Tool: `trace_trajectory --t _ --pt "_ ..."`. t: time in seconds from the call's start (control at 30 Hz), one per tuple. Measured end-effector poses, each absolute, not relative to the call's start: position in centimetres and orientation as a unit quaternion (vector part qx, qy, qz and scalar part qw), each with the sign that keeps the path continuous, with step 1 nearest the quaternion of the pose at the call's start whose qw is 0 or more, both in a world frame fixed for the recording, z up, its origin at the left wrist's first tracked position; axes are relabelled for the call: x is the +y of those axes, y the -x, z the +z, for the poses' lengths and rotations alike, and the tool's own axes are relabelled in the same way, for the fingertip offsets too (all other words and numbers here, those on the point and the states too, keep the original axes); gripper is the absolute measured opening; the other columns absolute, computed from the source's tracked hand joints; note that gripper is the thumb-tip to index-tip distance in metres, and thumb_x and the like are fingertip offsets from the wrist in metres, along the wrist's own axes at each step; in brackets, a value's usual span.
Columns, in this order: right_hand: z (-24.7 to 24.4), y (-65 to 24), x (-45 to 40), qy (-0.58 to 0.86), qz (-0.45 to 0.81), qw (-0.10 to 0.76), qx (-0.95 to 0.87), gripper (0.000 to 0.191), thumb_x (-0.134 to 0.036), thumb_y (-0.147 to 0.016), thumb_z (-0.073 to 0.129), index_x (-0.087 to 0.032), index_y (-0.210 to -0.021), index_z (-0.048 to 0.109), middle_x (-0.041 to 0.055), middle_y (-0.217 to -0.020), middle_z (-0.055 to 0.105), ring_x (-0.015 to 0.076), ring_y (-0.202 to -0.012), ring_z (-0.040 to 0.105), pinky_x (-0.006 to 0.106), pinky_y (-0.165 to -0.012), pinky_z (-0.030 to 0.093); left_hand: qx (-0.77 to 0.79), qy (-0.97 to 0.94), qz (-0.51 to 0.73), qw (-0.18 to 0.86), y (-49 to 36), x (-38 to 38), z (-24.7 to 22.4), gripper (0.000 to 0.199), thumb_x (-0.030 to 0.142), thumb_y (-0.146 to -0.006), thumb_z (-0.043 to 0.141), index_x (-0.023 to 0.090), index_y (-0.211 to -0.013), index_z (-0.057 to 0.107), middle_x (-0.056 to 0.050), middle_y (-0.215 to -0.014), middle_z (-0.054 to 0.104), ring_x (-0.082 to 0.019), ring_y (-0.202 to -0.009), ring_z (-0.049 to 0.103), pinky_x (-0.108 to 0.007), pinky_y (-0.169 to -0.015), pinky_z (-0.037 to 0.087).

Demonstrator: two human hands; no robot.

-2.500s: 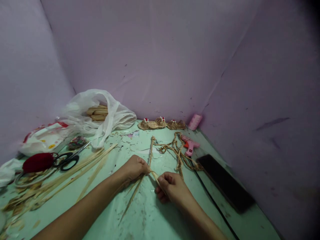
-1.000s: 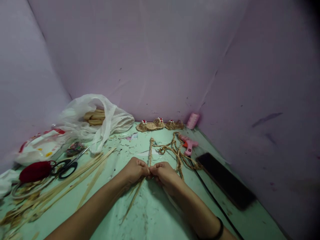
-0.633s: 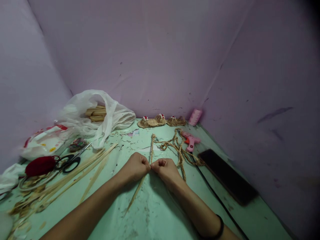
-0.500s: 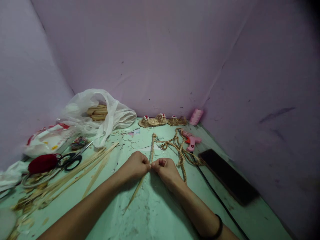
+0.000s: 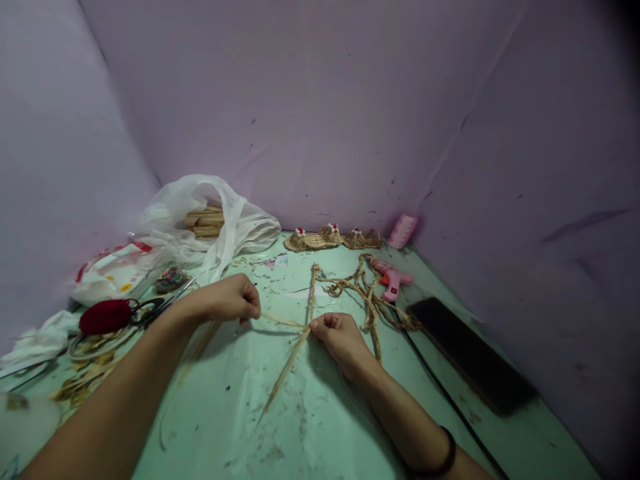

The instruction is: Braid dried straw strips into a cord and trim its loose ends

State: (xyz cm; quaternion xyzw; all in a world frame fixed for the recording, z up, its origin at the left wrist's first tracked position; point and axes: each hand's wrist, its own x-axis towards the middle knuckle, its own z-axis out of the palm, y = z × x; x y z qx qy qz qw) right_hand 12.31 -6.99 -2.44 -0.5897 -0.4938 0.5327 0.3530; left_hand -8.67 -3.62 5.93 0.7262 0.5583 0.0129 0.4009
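Head camera: we see one braid [image 5: 313, 293] running to twelve o'clock from our right hand [image 5: 345, 343], which pinches its near end. Our left hand [image 5: 234, 298] pinches one pale strip [image 5: 281, 321], stretched toward nine o'clock. Past the right hand, near one o'clock, we count one glue gun [image 5: 394, 280] and one spool [image 5: 403, 231].

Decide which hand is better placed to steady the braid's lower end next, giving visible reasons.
Right, most likely: the right hand pinches the braid at that end. The left hand is farther off, holding a pale strand stretched out to the side.
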Motion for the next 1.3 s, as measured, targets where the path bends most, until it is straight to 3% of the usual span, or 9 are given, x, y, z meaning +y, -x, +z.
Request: trace_trajectory --t 0.27,0.53,0.73,0.83,0.97,1.03,1.1,1.3 --pt "-2.3 -12.4 -7.1 0.593 0.537 0.350 -0.488 0.018 -0.030 -0.060 0.053 -0.013 -0.053 0.053 -0.0051 -0.042 0.039 0.0052 -0.039 0.026 0.022 -0.041 0.016 0.715 -0.663 0.077 0.209 12.7 -2.7 6.9 0.018 0.029 -0.055 0.053 0.016 -0.061 0.064 0.000 -0.054 0.057 -0.014 -0.057 0.050 -0.022 -0.053 0.034" --pt "-1.9 -12.4 -7.2 0.595 0.548 0.348 -0.475 0.016 -0.027 -0.061 0.054 -0.013 -0.053 0.053 -0.0048 -0.042 0.041 0.0045 -0.039 0.025 0.021 -0.040 0.015 0.773 -0.626 0.042 0.094 11.8 -2.0 3.2 0.021 0.029 -0.057 0.052 0.018 -0.068 0.066 -0.008 -0.069 0.064 -0.020 -0.065 0.056 -0.025 -0.053 0.033" --pt "-2.1 -12.4 -7.2 0.594 0.543 0.346 -0.482 0.017 -0.028 -0.062 0.054 -0.014 -0.052 0.052 -0.0054 -0.039 0.039 0.0047 -0.037 0.024 0.021 -0.039 0.015 0.754 -0.649 0.062 0.078 11.9 -1.5 2.7 0.020 0.024 -0.058 0.048 0.019 -0.066 0.065 -0.008 -0.071 0.063 -0.020 -0.068 0.054 -0.026 -0.052 0.030" --pt "-2.2 -12.4 -7.1 0.592 0.540 0.349 -0.485 0.017 -0.029 -0.061 0.053 -0.014 -0.053 0.053 -0.0052 -0.040 0.039 0.0051 -0.038 0.025 0.021 -0.039 0.016 0.715 -0.679 0.107 0.126 10.8 -2.3 4.6 0.015 0.024 -0.057 0.048 0.016 -0.059 0.060 -0.004 -0.059 0.056 -0.016 -0.060 0.049 -0.024 -0.051 0.029" --pt "-2.3 -12.4 -7.0 0.590 0.533 0.357 -0.490 0.017 -0.027 -0.061 0.053 -0.013 -0.051 0.053 -0.0050 -0.041 0.039 0.0052 -0.039 0.027 0.021 -0.040 0.017 0.577 -0.692 0.138 0.410 7.4 -5.0 7.4 0.013 0.027 -0.056 0.050 0.015 -0.060 0.055 0.004 -0.049 0.042 -0.008 -0.046 0.035 -0.020 -0.046 0.026" --pt "-2.3 -12.4 -7.0 0.592 0.531 0.357 -0.490 0.015 -0.025 -0.061 0.053 -0.013 -0.051 0.053 -0.0050 -0.041 0.039 0.0051 -0.039 0.027 0.021 -0.039 0.017 0.529 -0.685 0.107 0.490 5.5 -6.1 7.5 0.013 0.027 -0.054 0.052 0.015 -0.058 0.055 0.005 -0.048 0.040 -0.007 -0.045 0.031 -0.020 -0.045 0.022" --pt "-2.5 -12.4 -6.9 0.593 0.525 0.358 -0.494 0.014 -0.024 -0.061 0.052 -0.013 -0.052 0.054 -0.0047 -0.041 0.040 0.0052 -0.039 0.027 0.021 -0.039 0.017 0.535 -0.672 0.087 0.505 4.1 -6.6 6.4 0.013 0.026 -0.053 0.052 0.014 -0.057 0.056 0.005 -0.047 0.040 -0.007 -0.045 0.031 -0.020 -0.044 0.022" --pt "-2.9 -12.4 -6.8 0.591 0.509 0.374 -0.501 0.015 -0.024 -0.061 0.052 -0.013 -0.052 0.056 -0.0030 -0.043 0.045 0.0065 -0.041 0.032 0.020 -0.041 0.023 0.590 -0.701 0.080 0.392 2.9 -6.1 2.7 0.017 0.024 -0.054 0.048 0.014 -0.060 0.061 0.000 -0.056 0.055 -0.013 -0.055 0.046 -0.022 -0.051 0.032"
